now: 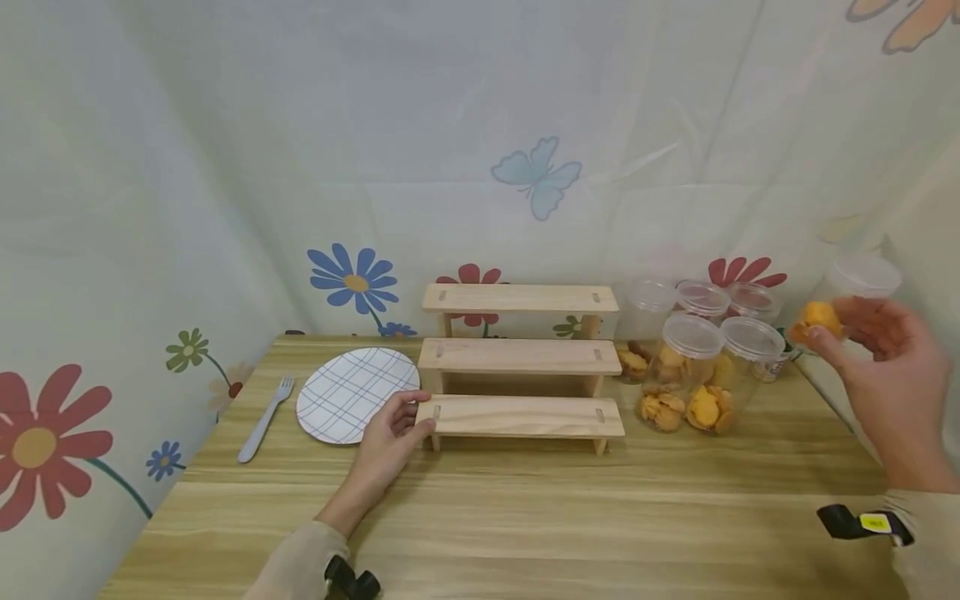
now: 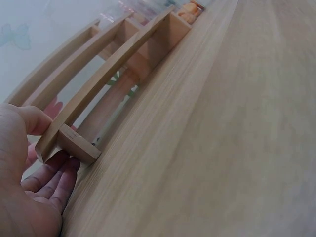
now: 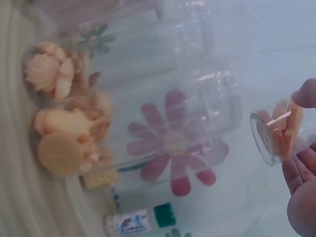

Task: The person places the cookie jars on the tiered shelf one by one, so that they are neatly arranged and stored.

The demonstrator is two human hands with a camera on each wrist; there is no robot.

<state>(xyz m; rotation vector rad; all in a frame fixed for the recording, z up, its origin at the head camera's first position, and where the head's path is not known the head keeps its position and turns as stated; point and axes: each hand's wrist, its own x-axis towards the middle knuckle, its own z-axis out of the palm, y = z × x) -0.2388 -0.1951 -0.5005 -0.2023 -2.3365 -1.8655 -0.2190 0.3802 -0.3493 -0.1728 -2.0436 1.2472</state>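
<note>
At the left end of the lowest step of a three-tier wooden display stand (image 1: 520, 415), my left hand (image 1: 390, 433) holds the board's edge. In the left wrist view, the thumb lies by the board end (image 2: 47, 143) and the other fingers (image 2: 64, 182) curl in below, near the stand's leg. My right hand (image 1: 892, 358) grips a clear lidded jar (image 1: 866, 275) of cookies, raised at the far right. The right wrist view shows the jar's round base (image 3: 262, 139), with thumb and fingers on either side; its lid end is out of that view.
Several clear cookie jars (image 1: 690, 337) stand close together right of the display stand. Behind them is a small bottle with a green cap (image 3: 164, 215). On the left lie a white checked plate (image 1: 352, 396) and a fork (image 1: 266, 421). A flowered curtain (image 1: 540, 100) backs the wooden table (image 1: 562, 525).
</note>
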